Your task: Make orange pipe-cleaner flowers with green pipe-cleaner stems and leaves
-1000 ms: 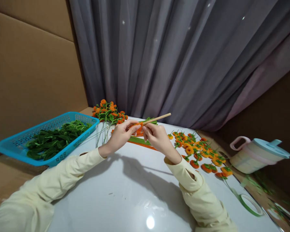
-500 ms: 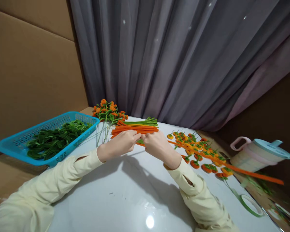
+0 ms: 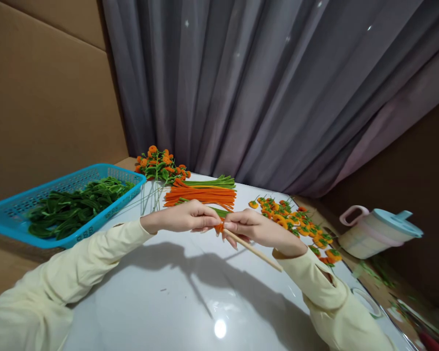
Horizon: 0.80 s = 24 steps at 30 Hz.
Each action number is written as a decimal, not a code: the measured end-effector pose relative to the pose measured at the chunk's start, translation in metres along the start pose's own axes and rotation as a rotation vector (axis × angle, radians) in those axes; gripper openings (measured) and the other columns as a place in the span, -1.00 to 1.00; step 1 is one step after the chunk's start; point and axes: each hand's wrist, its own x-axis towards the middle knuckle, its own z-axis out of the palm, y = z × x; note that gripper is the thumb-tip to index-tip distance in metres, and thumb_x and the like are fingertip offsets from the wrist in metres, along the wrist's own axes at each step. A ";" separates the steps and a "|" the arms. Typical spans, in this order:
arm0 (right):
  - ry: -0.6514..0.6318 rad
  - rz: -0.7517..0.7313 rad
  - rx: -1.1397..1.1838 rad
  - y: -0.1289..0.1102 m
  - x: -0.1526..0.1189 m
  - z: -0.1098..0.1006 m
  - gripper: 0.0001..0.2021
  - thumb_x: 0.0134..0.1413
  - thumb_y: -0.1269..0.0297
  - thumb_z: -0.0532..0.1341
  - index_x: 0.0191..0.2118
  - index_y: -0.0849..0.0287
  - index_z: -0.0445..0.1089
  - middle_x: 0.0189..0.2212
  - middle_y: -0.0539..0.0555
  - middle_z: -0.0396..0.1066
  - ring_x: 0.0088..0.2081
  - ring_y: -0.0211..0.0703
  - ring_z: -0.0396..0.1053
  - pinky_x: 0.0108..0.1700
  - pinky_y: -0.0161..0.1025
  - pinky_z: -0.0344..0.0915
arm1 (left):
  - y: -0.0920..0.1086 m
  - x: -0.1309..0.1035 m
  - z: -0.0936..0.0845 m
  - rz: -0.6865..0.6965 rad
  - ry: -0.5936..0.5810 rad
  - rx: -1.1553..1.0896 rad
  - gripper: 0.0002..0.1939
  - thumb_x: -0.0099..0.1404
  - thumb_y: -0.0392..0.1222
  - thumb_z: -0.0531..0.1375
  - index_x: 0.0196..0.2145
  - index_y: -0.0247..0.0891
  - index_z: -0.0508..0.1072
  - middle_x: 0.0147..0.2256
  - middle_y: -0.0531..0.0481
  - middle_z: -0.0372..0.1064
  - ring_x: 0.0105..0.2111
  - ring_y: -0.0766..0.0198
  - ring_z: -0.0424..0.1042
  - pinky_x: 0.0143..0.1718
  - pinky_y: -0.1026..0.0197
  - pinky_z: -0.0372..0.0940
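Note:
My left hand [image 3: 186, 217] is closed, pinching a small coil of orange pipe cleaner [image 3: 220, 226]. Closed close beside it, my right hand [image 3: 258, 226] grips a pale wooden stick [image 3: 259, 254] whose end meets the coil. The stick slants down to the right, above the white table. Behind the hands lie a row of orange pipe cleaners [image 3: 205, 195] and a bunch of green pipe cleaners [image 3: 217, 182]. A green strip [image 3: 221, 212] shows between the hands; whether it is held I cannot tell.
To the left, a blue basket [image 3: 68, 242] holds green looped leaves [image 3: 80, 204]. Orange flowers on stems [image 3: 161, 163] lie at the back. Small orange and yellow flower heads [image 3: 285, 219] cover the right side, near a lidded jug [image 3: 373, 236] and a tape roll [image 3: 368, 302].
The long orange pipe cleaner that stretched to the right is now wound into a short coil between my fingers. The wooden stick has come into view, and my right hand has turned and shifted right.

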 end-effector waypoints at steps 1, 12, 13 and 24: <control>0.017 0.018 0.037 -0.006 -0.003 0.002 -0.66 0.22 0.12 -0.03 -0.36 0.26 0.34 -0.63 -0.04 0.25 -0.61 -0.36 0.10 -0.54 -0.39 0.06 | 0.001 -0.001 0.001 0.015 0.024 -0.007 -0.70 0.33 -0.09 0.00 -0.37 -0.34 0.39 -0.59 0.10 0.13 -0.63 0.43 0.11 -0.59 0.37 0.06; 0.659 -0.399 -0.577 -0.021 -0.013 0.032 -0.77 0.09 0.52 -0.07 -0.51 0.18 0.18 -0.60 0.00 0.24 -0.55 -0.31 0.16 -0.48 -0.36 0.09 | 0.016 -0.004 0.026 0.131 0.291 -0.281 -0.66 0.33 0.01 -0.02 -0.43 -0.32 0.26 -0.56 0.13 0.08 -0.60 0.44 0.13 -0.56 0.34 0.08; 0.732 -0.434 -0.670 -0.016 -0.012 0.038 -0.78 0.05 0.56 -0.08 -0.48 0.18 0.18 -0.59 0.00 0.24 -0.55 -0.30 0.16 -0.48 -0.35 0.08 | 0.015 -0.002 0.030 0.106 0.267 -0.380 -0.64 0.32 0.04 -0.01 -0.45 -0.31 0.24 -0.59 0.16 0.02 -0.62 0.45 0.09 -0.59 0.35 0.06; 0.553 0.218 0.133 0.029 -0.028 0.068 -0.65 0.21 0.12 -0.07 -0.50 0.20 0.20 -0.71 -0.11 0.03 -0.68 -0.37 -0.05 -0.61 -0.37 -0.04 | -0.024 0.010 0.060 0.020 0.358 0.372 -0.78 0.34 -0.29 -0.14 -0.46 -0.25 0.15 -0.54 0.10 0.14 -0.56 0.36 0.15 -0.49 0.28 0.14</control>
